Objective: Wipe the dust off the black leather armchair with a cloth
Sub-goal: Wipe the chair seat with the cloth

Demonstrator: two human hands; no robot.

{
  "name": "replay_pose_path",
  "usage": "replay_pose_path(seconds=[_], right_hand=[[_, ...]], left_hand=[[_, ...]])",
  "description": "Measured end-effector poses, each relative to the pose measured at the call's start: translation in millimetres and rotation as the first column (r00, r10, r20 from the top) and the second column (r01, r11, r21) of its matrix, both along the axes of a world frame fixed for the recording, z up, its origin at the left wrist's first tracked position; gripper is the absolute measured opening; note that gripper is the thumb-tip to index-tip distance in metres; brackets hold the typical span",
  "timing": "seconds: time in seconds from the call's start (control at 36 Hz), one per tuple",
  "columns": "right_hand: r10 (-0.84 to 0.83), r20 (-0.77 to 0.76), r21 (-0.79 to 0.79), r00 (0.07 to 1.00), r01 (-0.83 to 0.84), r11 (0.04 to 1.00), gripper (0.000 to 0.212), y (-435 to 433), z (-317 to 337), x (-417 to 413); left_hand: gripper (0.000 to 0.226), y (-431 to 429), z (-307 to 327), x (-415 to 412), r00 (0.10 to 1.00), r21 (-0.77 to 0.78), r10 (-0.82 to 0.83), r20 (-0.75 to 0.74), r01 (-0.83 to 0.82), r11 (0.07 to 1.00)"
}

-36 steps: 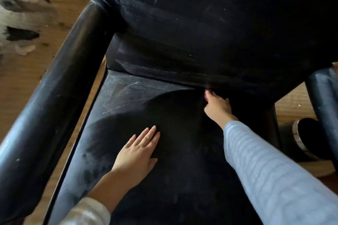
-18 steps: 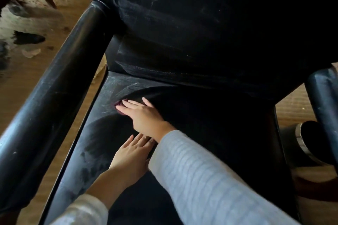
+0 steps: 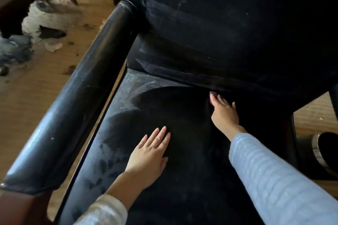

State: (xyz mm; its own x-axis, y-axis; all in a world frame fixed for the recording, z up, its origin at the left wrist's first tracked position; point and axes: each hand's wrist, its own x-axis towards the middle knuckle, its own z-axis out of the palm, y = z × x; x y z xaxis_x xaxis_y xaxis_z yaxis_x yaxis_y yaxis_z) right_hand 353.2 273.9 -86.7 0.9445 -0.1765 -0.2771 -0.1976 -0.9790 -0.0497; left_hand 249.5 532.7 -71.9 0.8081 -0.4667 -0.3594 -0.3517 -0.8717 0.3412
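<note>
Right hand back at seat rear

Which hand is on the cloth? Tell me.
The right hand, at the back of the seat, pink cloth peeking from under it; the left hand lies flat on bare leather.

Left hand lies flat on the black leather armchair's seat, right hand presses fingers-forward at the crease under the backrest, a pinkish sliver of cloth at its fingertips, dust streaks far-left.
</note>
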Motion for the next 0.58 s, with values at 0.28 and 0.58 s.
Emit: replay_pose_path(seconds=[0.28, 0.58], right_hand=[[0.419, 0.132, 0.180, 0.898, -0.438, 0.881, 0.073, 141.6, 0.2, -3.9], [0.891, 0.119, 0.126, 0.439, -0.896, 0.425, 0.068, 225.6, -2.4, -43.8]], left_hand=[[0.072, 8.9, 11.0, -19.5, 0.999, 0.018, -0.014, -0.033, 0.015, 1.000], [0.049, 68.5, 17.5, -48.9, 0.989, -0.135, 0.066, 0.134, -0.047, 0.990]])
